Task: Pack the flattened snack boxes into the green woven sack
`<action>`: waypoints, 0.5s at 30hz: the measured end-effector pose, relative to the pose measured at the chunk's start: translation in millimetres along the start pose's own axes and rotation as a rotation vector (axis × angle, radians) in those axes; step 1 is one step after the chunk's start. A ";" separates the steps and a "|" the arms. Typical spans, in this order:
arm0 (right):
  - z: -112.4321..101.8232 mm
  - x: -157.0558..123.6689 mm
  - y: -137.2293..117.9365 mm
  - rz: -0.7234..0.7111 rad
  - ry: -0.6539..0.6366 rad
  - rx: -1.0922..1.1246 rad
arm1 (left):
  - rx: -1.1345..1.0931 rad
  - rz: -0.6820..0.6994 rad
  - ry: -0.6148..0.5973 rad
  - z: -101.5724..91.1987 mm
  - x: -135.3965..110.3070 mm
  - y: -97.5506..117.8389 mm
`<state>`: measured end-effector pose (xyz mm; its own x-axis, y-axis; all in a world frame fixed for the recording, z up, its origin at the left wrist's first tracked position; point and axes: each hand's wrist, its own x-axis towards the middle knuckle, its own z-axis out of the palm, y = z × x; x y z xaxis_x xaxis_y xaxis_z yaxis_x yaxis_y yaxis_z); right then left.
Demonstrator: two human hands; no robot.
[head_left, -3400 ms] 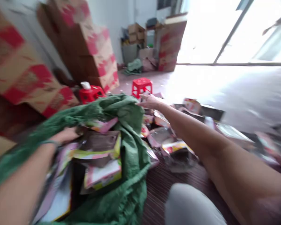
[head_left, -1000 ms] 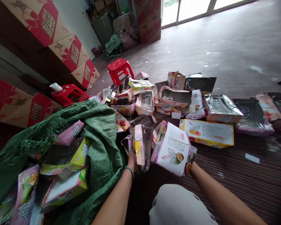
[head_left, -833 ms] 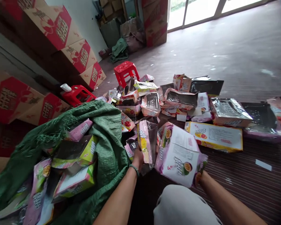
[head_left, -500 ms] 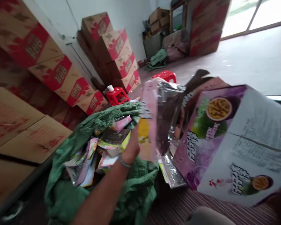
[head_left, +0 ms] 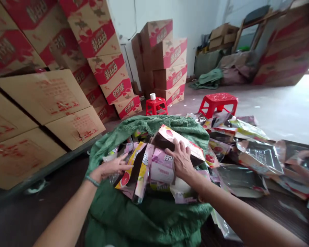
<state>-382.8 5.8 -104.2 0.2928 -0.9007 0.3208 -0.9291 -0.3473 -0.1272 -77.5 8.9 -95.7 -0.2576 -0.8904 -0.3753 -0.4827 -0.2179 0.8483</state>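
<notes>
Both hands now over the mouth of the green sack (head_left: 149, 219), no longer down at the floor pile as half a second ago. Right hand (head_left: 181, 159) laid flat, fingers spread, on top of the flattened cartons (head_left: 154, 164) that fill the sack mouth; grip wide, pressing rather than clasping. Left hand (head_left: 110, 168) at the left edge of the same bundle, fingers stretched across a yellow-and-red carton, grip likewise wide and closed on nothing. The purple-and-white carton carried a moment earlier in the right hand, and the pink one in the left, no longer held up; probably among the bundle under the palms, though not told apart with certainty. Judged from this: cartons delivered into the sack and being pushed down, sack near full at its mouth. Remaining loose cartons (head_left: 257, 157) spread on the floor to the right of the sack, well apart from both hands. Two red stools (head_left: 217, 101) beyond the far rim of the sack; stacked red-and-brown boxes (head_left: 103, 72) along the wall at left.
</notes>
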 end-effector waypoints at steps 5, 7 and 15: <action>18.2 -1.1 -29.9 -0.094 -0.061 -0.089 | 0.428 0.073 1.016 -61.7 7.3 -38.6; 28.5 2.6 -48.6 -0.139 -0.096 -0.113 | 0.564 -0.167 1.221 -73.0 20.6 -74.8; 77.5 81.3 -108.2 -0.106 -0.192 -0.099 | 0.366 -0.395 0.958 -136.1 29.8 -124.5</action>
<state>-240.9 -50.0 -137.0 0.4183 -0.8971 0.1422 -0.9059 -0.4235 -0.0071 88.9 -44.9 -161.6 0.6502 -0.7596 -0.0160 -0.6477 -0.5652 0.5109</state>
